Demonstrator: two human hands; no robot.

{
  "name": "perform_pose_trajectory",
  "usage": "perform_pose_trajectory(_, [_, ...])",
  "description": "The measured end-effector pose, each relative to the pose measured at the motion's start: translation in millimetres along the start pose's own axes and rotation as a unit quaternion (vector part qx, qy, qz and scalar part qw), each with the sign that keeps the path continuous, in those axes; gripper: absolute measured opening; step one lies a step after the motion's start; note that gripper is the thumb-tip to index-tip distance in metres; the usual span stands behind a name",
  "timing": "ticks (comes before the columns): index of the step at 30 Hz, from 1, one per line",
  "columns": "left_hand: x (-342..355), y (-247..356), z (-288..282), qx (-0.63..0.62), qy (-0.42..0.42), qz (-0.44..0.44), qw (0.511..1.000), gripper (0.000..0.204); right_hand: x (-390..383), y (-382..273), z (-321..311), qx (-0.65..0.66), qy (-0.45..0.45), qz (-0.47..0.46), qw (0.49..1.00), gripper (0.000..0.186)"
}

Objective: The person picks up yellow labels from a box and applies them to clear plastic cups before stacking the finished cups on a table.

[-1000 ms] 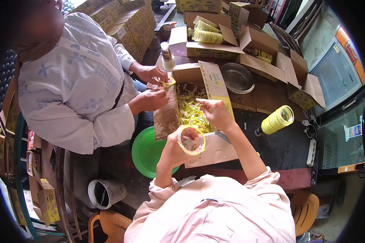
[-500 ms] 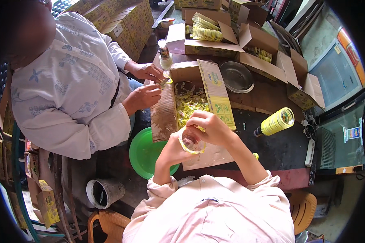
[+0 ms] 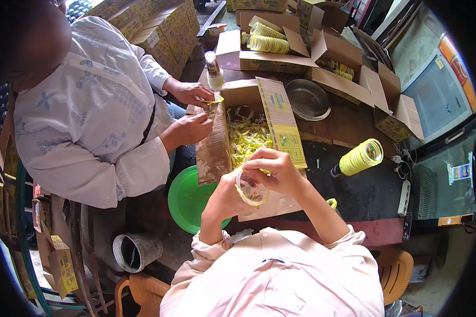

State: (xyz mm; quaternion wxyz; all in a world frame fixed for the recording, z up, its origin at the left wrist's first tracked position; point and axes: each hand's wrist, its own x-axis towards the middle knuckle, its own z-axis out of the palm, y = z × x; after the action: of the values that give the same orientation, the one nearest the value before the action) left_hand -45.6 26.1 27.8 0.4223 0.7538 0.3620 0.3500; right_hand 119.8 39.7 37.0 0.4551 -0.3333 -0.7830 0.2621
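A clear plastic cup with a yellowish rim is in my left hand, its mouth turned up toward me. The fingers of my right hand are closed in a pinch at the far side of that rim; whether they hold a strip of film there is hard to see. Just beyond both hands stands an open carton full of yellow and clear plastic scraps. Across from my left, a co-worker's hands grip another cup with a yellow rim over the carton's left edge.
A green basin lies left of the carton, a metal bowl behind it. To the right, a stack of yellow-rimmed cups lies on the dark table. Cartons of stacked cups line the back. A white bucket stands lower left.
The cup in my hands has tilted a little, and my right fingers have shifted slightly along its rim. The co-worker's cup has turned, showing its yellow rim more plainly.
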Motion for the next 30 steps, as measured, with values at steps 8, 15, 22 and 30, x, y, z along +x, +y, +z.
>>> perform_pose_trajectory(8, [-2.4, 6.9, 0.2, -0.022, 0.009, 0.0, 1.0, 0.042, -1.8, -9.4, 9.2, -0.013, 0.055, -0.015, 0.998, 0.014])
perform_pose_trajectory(15, [-2.8, 5.3, 3.6, 0.086, 0.057, 0.037, 0.994, 0.041, 1.4, -23.4, 15.8, -0.033, 0.093, 0.071, 0.993, 0.009])
perform_pose_trajectory(22, [-13.2, 13.2, 3.9, 0.107, 0.091, 0.042, 0.989, 0.037, 5.1, 23.5, 2.3, -0.03, 0.213, 0.197, 0.956, 0.003])
perform_pose_trajectory(30, [-6.1, 10.4, -1.4, 0.04, 0.108, 0.022, 0.993, 0.038, -0.9, 29.2, -9.9, -0.135, 0.093, 0.236, 0.958, 0.009])
